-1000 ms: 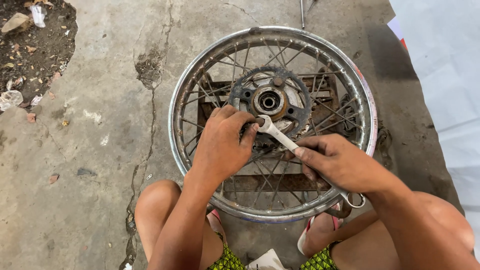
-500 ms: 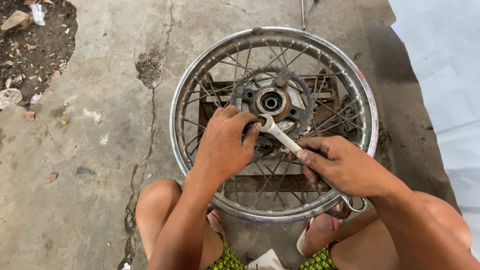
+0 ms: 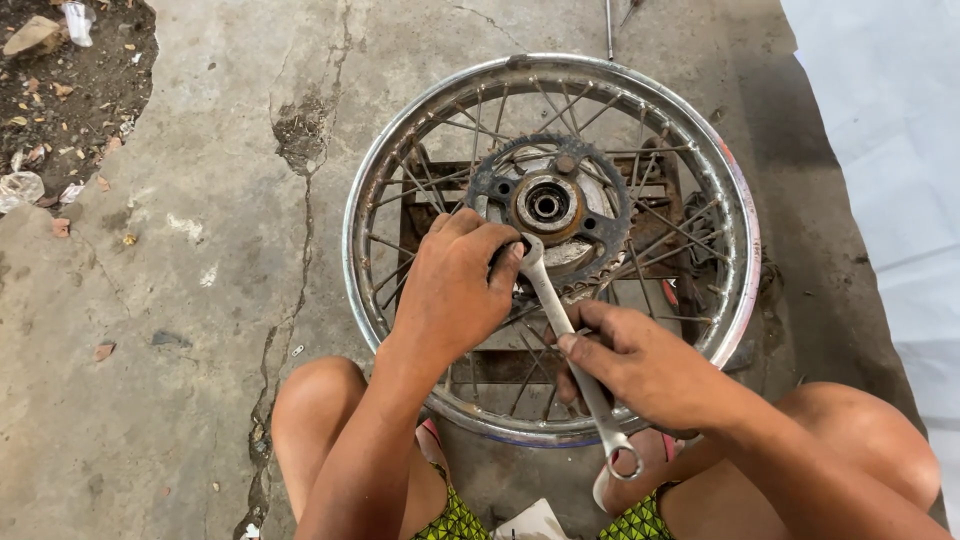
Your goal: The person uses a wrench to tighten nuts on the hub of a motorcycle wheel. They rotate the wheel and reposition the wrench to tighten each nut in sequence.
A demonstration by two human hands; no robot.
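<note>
The wheel [image 3: 400,180] lies flat on the floor [image 3: 180,330] in front of my knees, on top of a small stand [image 3: 660,185]. The sprocket [image 3: 545,205] sits in its middle. My left hand [image 3: 455,285] rests on the sprocket's near edge. My right hand [image 3: 640,365] is beside it, over the spokes, holding the wrench [image 3: 545,290], which points up to the sprocket.

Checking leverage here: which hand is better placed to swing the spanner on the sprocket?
Right. The right hand grips the spanner shaft; the left hand only steadies its head at the sprocket.
</note>
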